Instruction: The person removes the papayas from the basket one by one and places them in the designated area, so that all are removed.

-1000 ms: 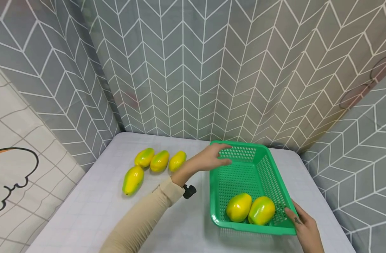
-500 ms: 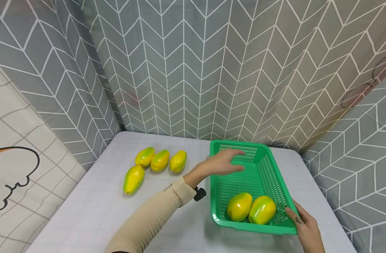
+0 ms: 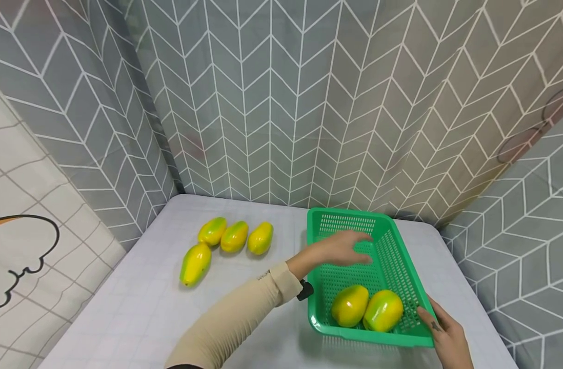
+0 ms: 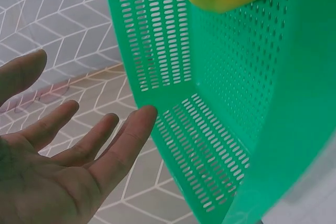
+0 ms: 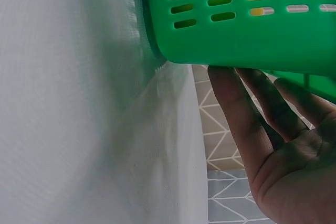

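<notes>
A green plastic basket with slotted walls stands on the right of the table. Two yellow-green papayas lie side by side in its near end. Over the basket's middle hovers my left hand, fingers spread and holding nothing; the left wrist view shows its fingers apart, palm bare. My right hand grips the basket's near right corner, thumb over the rim. In the right wrist view its fingertips press against the outside of the basket wall.
Several more papayas lie on the white-covered table to the left of the basket, one of them nearer than the others. A grey chevron-patterned curtain rises behind the table and along both sides.
My left hand has moved to the right, from the basket's left rim to over its middle, and slightly nearer. My right hand and the papayas have stayed put.
</notes>
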Tool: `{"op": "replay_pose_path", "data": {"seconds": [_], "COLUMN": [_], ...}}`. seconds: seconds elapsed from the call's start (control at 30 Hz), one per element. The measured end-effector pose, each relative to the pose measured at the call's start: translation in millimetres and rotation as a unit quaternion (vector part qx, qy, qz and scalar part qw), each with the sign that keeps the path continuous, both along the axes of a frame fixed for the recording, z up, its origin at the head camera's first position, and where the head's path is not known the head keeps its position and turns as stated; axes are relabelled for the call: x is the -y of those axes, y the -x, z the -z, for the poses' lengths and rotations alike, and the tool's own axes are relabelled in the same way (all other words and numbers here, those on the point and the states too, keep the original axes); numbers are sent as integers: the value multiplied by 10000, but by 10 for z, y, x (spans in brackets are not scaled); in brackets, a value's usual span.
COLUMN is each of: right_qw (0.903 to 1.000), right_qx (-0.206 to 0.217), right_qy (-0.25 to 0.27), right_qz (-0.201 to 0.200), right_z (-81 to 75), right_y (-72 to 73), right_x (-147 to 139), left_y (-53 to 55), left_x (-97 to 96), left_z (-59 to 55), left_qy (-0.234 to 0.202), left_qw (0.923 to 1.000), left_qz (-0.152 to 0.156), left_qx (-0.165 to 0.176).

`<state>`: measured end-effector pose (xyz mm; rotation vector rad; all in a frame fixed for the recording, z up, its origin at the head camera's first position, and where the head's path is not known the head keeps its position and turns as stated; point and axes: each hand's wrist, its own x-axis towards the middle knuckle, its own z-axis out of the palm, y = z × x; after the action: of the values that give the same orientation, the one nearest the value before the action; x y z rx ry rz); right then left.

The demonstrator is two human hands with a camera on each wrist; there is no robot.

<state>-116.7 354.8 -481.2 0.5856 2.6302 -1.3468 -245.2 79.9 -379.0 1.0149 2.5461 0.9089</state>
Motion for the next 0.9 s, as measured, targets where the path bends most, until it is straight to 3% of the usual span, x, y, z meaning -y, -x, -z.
{"op": "replay_pose_path", "data": {"seconds": [0.33, 0.9], "right_qw": [9999, 9995], "right_qx": [-62, -136], "right_qy": [142, 258], "right_qz": [2, 91], "right_z": [26, 4], "right_y": [-24, -20], "right_x": [4, 51], "left_y": [-47, -91], "left_x": [-202, -456], "left_z": [70, 166], "left_qy": [415, 1215], "left_qw": [9989, 9911], "left_qz": [189, -71], "left_qx": [76, 531]}}
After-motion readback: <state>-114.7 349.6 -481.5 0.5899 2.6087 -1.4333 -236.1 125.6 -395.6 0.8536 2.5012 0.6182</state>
